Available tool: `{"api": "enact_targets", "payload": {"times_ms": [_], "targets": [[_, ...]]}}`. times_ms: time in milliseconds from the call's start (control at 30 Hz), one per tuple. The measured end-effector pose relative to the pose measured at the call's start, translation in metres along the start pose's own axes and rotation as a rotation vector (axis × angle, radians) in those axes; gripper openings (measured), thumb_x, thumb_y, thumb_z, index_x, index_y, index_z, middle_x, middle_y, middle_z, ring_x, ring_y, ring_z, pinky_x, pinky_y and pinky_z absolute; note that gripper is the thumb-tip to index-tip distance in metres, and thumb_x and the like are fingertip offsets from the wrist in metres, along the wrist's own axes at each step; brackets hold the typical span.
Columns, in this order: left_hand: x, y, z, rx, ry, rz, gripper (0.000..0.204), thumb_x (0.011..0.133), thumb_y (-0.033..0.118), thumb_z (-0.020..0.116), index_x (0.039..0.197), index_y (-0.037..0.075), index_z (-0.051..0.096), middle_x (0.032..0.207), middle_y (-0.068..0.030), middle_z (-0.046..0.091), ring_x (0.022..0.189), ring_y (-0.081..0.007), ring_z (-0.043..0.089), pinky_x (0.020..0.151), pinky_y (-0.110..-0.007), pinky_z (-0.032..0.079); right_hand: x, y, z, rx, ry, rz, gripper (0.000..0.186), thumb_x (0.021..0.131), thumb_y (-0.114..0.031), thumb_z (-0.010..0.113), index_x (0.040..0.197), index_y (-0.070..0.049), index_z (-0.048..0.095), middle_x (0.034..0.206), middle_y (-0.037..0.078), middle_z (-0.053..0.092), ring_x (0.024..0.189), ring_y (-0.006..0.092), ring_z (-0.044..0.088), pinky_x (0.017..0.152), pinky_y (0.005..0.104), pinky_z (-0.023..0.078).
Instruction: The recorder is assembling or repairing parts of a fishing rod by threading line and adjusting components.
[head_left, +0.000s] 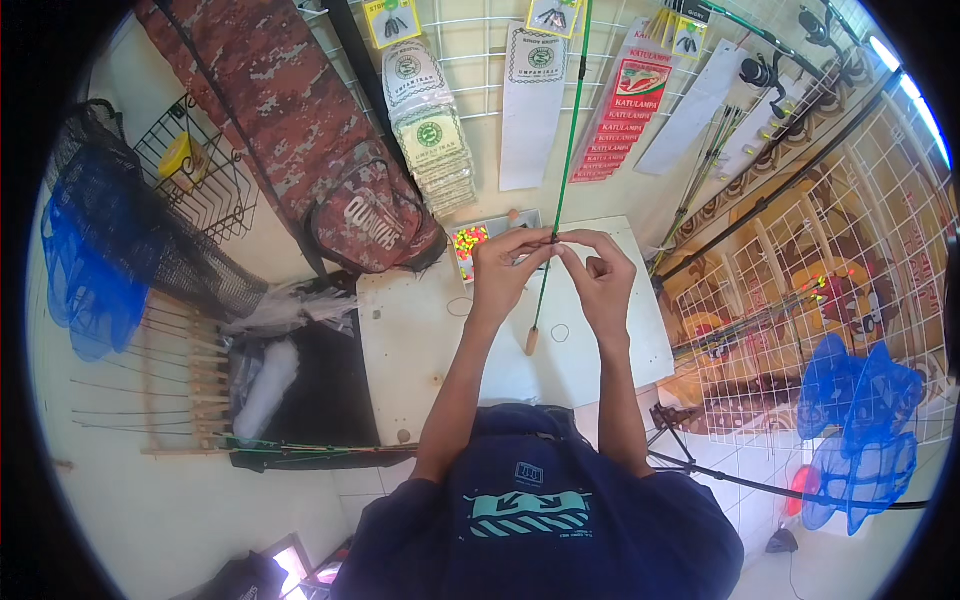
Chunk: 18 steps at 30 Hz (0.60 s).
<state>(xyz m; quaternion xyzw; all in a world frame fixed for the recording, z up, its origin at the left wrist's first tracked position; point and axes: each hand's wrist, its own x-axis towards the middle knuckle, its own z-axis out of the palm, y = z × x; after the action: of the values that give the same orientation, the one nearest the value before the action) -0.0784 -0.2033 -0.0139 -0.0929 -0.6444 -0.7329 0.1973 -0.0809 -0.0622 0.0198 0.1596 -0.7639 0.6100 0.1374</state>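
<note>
Here I see my left hand (505, 265) and right hand (600, 275) both pinching the thin green fishing rod (563, 170) above the white bench (420, 340), just in front of the float tray (470, 240).

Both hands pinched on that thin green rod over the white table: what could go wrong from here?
1. The green rod is very thin; the left hand and right hand pinch it at nearly one spot, so sideways force might bend or snap it.
2. Its upper end runs up among the hanging packets on the wall grid and may snag.
3. The tray of small coloured beads lies just behind the left hand; a slip might scatter them.
</note>
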Motion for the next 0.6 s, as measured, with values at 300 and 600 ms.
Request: {"api": "enact_targets", "payload": {"times_ms": [300,600], "targets": [[-0.0005,0.0020,0.0081,0.129,0.045,0.085,0.022,0.080,-0.002,0.071,0.101,-0.004,0.070,0.088,-0.0112,0.069,0.081,-0.0158,0.068,0.072,-0.025,0.054,0.0041,-0.0066,-0.0007,-0.278,0.035,-0.189,0.012,0.083,-0.008,0.070,0.091,-0.003,0.063,0.085,0.006,0.065,0.048,0.0141,0.043,0.048,0.0291,0.037],[0.0000,0.0018,0.0094,0.211,0.081,0.111,0.022,0.078,-0.001,0.072,0.101,-0.002,0.071,0.086,-0.0105,0.070,0.078,-0.0148,0.068,0.069,-0.024,0.054,0.0055,-0.0101,-0.0010,-0.238,-0.019,-0.114,0.012,0.084,-0.008,0.069,0.091,-0.002,0.062,0.085,0.007,0.063,0.046,0.0115,0.042,0.045,0.0278,0.035]]}}
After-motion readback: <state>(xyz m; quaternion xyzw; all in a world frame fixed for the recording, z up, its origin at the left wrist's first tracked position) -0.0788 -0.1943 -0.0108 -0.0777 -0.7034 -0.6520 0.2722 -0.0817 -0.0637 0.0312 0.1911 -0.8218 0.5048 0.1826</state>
